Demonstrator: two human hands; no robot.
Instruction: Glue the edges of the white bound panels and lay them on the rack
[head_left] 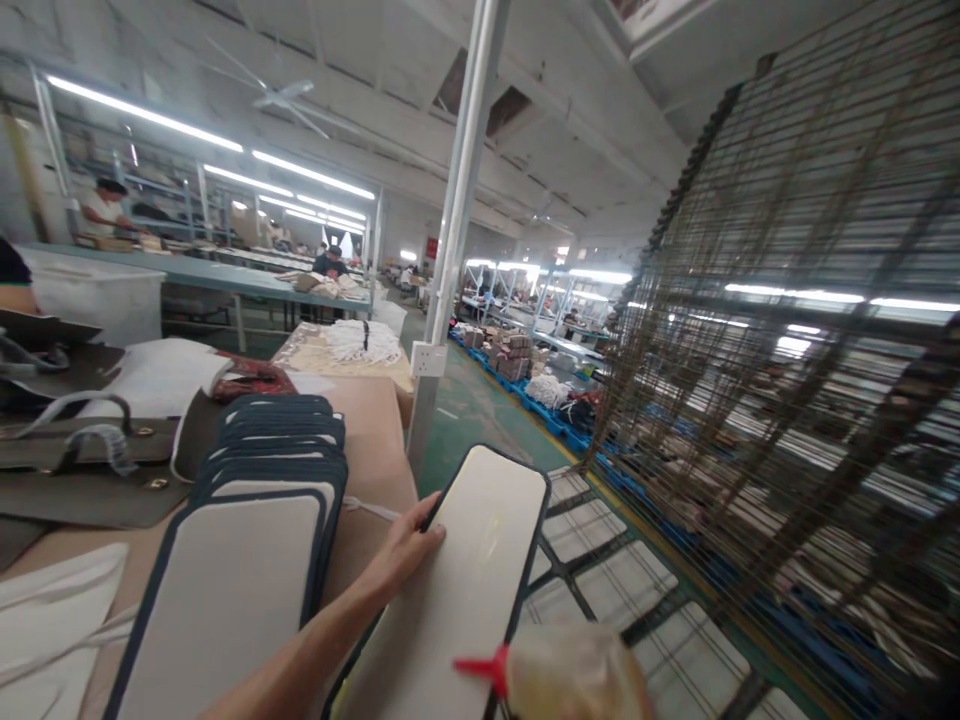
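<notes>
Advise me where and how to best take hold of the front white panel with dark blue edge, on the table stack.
Best grip the front panel at its left long edge, coming from the left: lower panels stick out past its far and right edges, but seemingly not there.

Smooth pale panel (pixel 474 590), red plastic nozzle (pixel 486 668)

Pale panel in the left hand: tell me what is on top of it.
Yellowish streaks show on the panel; the left hand and red nozzle hide spots beneath them.
</notes>
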